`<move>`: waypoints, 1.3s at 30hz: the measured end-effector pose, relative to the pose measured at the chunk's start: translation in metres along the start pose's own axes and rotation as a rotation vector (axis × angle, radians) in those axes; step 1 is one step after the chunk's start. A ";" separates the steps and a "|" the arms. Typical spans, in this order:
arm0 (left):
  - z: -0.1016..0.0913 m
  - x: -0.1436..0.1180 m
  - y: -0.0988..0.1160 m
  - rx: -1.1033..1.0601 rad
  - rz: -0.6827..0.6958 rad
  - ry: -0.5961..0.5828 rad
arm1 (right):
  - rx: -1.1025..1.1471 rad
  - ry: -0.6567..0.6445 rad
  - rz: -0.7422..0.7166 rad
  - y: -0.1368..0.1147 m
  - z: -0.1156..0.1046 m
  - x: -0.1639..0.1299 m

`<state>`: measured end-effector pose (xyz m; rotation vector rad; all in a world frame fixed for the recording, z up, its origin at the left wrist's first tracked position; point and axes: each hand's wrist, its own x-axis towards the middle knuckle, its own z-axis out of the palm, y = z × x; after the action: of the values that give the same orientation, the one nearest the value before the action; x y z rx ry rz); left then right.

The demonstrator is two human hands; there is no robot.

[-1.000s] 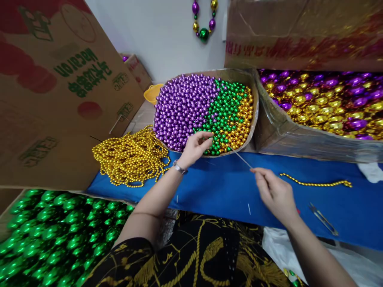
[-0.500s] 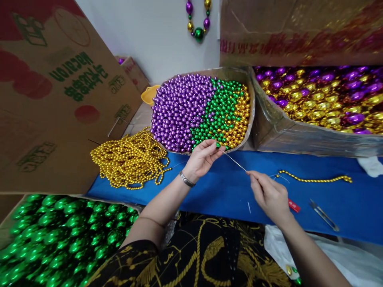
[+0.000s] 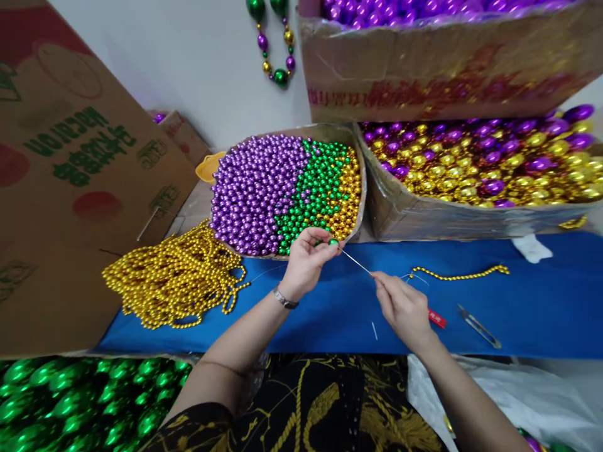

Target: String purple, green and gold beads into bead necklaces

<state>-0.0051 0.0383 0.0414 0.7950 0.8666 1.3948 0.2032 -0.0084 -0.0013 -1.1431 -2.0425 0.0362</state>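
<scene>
Your left hand [image 3: 304, 263] is just in front of the box of little beads [image 3: 362, 194], and its fingers are pinching one green bead [image 3: 333, 243] near the front edge of that box. Your right hand [image 3: 402, 307] is in front of the box and off to its right, with the fingers pinching one end of a thin needle [image 3: 357, 260]. The needle's other end meets the green bead, but I can't tell if it goes through. The box has purple beads [image 3: 257, 194] on its left, green ones [image 3: 320, 182] next, and gold ones [image 3: 347, 201] on its right. A heap of gold strings [image 3: 174, 276] lies left of the box on the blue table [image 3: 325, 320]. To the right of the box and nearer you are a short gold string [image 3: 461, 273], a red tag [image 3: 436, 318] and metal snips [image 3: 479, 326]. Just right of the box stands a bigger box [image 3: 443, 220] full of shiny gold and purple beads.
</scene>
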 end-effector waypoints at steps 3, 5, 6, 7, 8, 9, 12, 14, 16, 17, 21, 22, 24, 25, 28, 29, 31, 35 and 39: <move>0.024 0.007 0.002 0.110 0.048 -0.212 | 0.059 0.084 0.113 0.004 -0.003 -0.002; 0.046 0.027 0.009 0.230 0.141 -0.293 | 0.068 0.136 0.205 0.011 -0.009 -0.004; 0.058 0.042 0.013 0.320 0.221 -0.303 | 0.058 0.160 0.235 0.015 -0.012 -0.006; 0.072 0.061 0.017 0.433 0.319 -0.300 | 0.043 0.181 0.251 0.020 -0.015 -0.007; 0.086 0.082 0.020 0.572 0.418 -0.306 | 0.027 0.198 0.262 0.024 -0.018 -0.009; 0.100 0.105 0.022 0.723 0.506 -0.337 | 0.013 0.208 0.271 0.028 -0.021 -0.010; 0.139 0.166 0.019 1.179 0.645 -0.389 | -0.017 0.216 0.300 0.036 -0.026 -0.013; 0.158 0.193 0.013 1.431 0.607 -0.406 | -0.024 0.222 0.318 0.039 -0.027 -0.013; 0.171 0.206 0.007 1.603 0.545 -0.447 | -0.022 0.222 0.324 0.040 -0.028 -0.013; 0.176 0.210 0.003 1.661 0.537 -0.472 | -0.017 0.216 0.322 0.040 -0.028 -0.013; 0.196 0.222 -0.008 1.773 0.606 -0.511 | 0.007 0.198 0.321 0.040 -0.029 -0.013; 0.201 0.226 -0.010 1.776 0.591 -0.527 | 0.012 0.201 0.324 0.040 -0.029 -0.013; 0.209 0.232 -0.010 1.725 0.554 -0.562 | 0.023 0.200 0.341 0.040 -0.030 -0.014; 0.211 0.233 -0.008 1.653 0.557 -0.576 | 0.029 0.194 0.353 0.041 -0.030 -0.015; 0.199 0.214 0.006 1.201 0.561 -0.612 | 0.042 0.184 0.381 0.042 -0.033 -0.016; 0.189 0.201 0.012 0.990 0.501 -0.625 | 0.042 0.190 0.374 0.042 -0.033 -0.016; 0.159 0.167 0.023 0.562 0.268 -0.607 | 0.019 0.220 0.333 0.041 -0.034 -0.014; 0.093 0.099 0.023 0.004 -0.138 -0.414 | -0.080 0.249 0.198 0.037 -0.031 -0.008; 0.047 0.066 0.009 -0.161 -0.240 -0.218 | -0.089 0.206 0.106 0.033 -0.021 -0.007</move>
<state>0.0312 0.1057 0.0689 0.6810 0.6484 1.1279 0.2425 -0.0010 -0.0031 -1.2555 -1.8165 -0.1167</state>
